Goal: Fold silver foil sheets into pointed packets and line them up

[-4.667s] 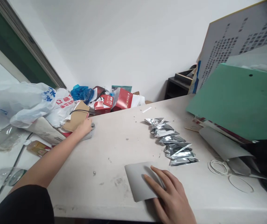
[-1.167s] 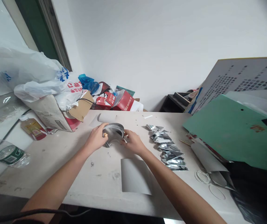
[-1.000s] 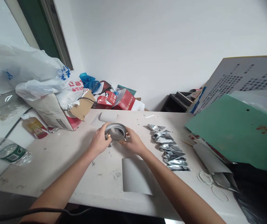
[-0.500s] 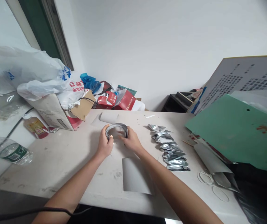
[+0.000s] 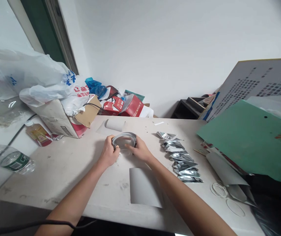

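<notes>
A bent grey band (image 5: 124,134), curved into an arch with several thin layers showing at its edge, is held above the table. My left hand (image 5: 108,152) grips its left end, thumb inside the curve. Closed on the right end is my right hand (image 5: 140,149), its thumb also pointing inward. Below my hands a grey rectangular sheet (image 5: 144,186) lies near the table's front edge, partly covered by my right forearm. Behind them rests a curled grey sheet (image 5: 116,125). To the right, several folded silver foil pieces (image 5: 179,157) lie overlapping in a row.
On the left are a box (image 5: 57,119) under plastic bags, a juice bottle (image 5: 37,132) and a clear water bottle (image 5: 15,161). Red boxes (image 5: 133,106) are piled at the back. A green folder (image 5: 248,137) and white string loops (image 5: 219,190) lie right.
The band between my hands has tilted slightly and shows more of its layered edge. Both hands keep hold of it, and the view has shifted a little.
</notes>
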A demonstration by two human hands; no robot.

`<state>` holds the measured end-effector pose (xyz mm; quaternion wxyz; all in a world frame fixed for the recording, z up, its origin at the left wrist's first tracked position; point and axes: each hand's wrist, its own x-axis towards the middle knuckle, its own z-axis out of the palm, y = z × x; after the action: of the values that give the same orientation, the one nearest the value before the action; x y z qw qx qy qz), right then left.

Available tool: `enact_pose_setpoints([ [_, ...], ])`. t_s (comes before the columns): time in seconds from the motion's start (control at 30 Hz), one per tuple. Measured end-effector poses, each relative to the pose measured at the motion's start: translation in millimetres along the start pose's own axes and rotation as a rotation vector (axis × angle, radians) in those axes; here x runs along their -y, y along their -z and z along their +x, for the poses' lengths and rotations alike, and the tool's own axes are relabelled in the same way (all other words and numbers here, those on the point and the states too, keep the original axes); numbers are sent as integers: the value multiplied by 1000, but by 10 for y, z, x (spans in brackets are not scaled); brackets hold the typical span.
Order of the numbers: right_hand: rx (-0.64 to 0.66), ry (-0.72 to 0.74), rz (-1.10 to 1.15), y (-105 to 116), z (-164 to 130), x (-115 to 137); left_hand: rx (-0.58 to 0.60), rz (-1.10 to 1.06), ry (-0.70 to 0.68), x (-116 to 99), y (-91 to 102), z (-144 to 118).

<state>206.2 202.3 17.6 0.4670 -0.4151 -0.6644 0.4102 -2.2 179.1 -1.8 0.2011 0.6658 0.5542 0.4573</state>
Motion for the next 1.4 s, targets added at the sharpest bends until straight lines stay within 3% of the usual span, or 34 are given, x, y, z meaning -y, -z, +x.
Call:
enact_pose_setpoints([
  [0.37, 110, -66, 43, 105, -27, -10, 106, -101, 54, 48, 263, 46],
  [0.57, 148, -58, 75, 129, -8, -25, 37, -181, 75, 146, 137, 19],
  [0.8, 119, -61, 119, 46, -35, -64, -37, -183, -2, 125, -21, 41],
  [1.03, 149, -48, 133, 125, -62, -41, 72, -172, -123, 165, 44, 147],
  [1.27, 227, 16, 34, 287, -116, -53, 255, -204, -131, 189, 248, 224],
  [1.4, 243, 42, -30, 263, -155, -97, 226, -271, -95, 189, 190, 180],
])
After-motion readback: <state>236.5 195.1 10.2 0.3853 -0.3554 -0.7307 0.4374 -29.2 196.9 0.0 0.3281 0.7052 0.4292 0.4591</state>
